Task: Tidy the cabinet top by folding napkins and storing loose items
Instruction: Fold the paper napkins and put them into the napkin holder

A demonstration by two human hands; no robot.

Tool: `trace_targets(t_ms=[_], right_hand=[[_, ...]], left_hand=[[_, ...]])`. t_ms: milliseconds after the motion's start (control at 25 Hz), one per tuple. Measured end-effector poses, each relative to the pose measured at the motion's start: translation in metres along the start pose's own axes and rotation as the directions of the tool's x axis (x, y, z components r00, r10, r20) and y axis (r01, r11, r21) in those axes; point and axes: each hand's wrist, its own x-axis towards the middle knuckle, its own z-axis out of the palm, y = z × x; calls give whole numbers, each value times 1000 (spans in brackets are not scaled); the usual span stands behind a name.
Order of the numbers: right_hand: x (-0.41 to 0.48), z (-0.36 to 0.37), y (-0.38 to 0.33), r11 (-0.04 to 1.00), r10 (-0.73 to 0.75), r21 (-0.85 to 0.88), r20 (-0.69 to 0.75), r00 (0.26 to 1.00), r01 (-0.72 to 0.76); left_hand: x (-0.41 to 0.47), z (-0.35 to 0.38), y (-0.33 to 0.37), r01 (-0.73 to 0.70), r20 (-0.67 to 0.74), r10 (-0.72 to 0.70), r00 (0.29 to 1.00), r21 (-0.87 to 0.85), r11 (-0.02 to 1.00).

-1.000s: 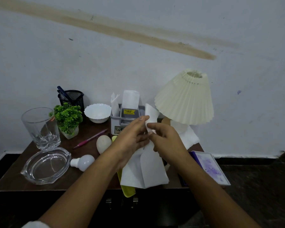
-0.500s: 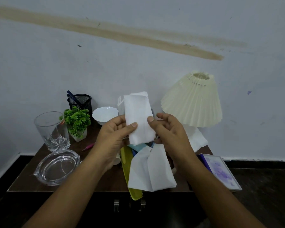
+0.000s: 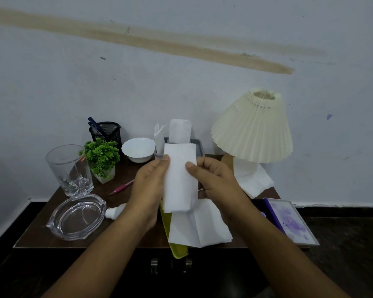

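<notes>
Both hands hold one folded napkin (image 3: 179, 177) upright above the middle of the worktop (image 3: 125, 171). The left hand (image 3: 148, 186) pinches its left edge with the thumb on front, and the right hand (image 3: 215, 181) pinches the right edge likewise. Below it a looser napkin (image 3: 200, 229) lies on the worktop over a yellow-green item (image 3: 177, 252). Behind stands a grey organiser (image 3: 199, 147). To the left are a white bowl (image 3: 138, 149), a small plant (image 3: 101, 155), a pink pen (image 3: 122, 187), a tumbler (image 3: 69, 168) and a glass dish (image 3: 78, 216). A pleated lamp (image 3: 254, 127) stands at the right.
</notes>
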Motion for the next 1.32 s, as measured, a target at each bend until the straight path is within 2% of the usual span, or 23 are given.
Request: trace_targets(t_ms=[160, 240, 320, 400, 560, 680, 800, 880, 1040, 1200, 1320], right_hand=[[-5, 12, 2, 995, 76, -76, 109, 991, -68], [-3, 12, 1, 990, 104, -105, 88, 991, -95], [-1, 10, 3, 990, 111, -90, 69, 991, -105], [0, 11, 6, 993, 113, -56, 126, 986, -106], [-4, 16, 7, 989, 107, -120, 217, 970, -82], [-4, 15, 6, 992, 84, -104, 177, 981, -66], [-4, 12, 4, 999, 51, 16, 91, 995, -52], [-5, 12, 2, 996, 68, 57, 31, 997, -70], [0, 8, 4, 999, -26, 39, -54, 998, 28], [4, 2, 4, 983, -63, 165, -135, 989, 85], [5, -1, 1, 969, -70, 223, -156, 985, 104]], left_hand=[[-7, 7, -4, 2, -71, -2, 997, -8, 1000], [-7, 7, 1, 52, -72, -57, 996, -68, 996], [-6, 4, 3, 21, -46, -22, 999, -37, 999], [-6, 2, 0, -40, -39, 40, 998, 8, 999], [-6, 2, -1, -100, -116, 103, 988, 29, 995], [-5, 1, 4, -53, -145, 49, 988, -25, 998], [-6, 0, 4, 21, -19, -20, 1000, 34, 999], [-6, -1, -1, -54, 33, 51, 998, 120, 991], [-6, -5, -1, -206, 85, 190, 978, 275, 939], [-9, -7, 5, -83, 193, 40, 980, 218, 972], [-5, -14, 7, -172, 284, 78, 956, 325, 930]])
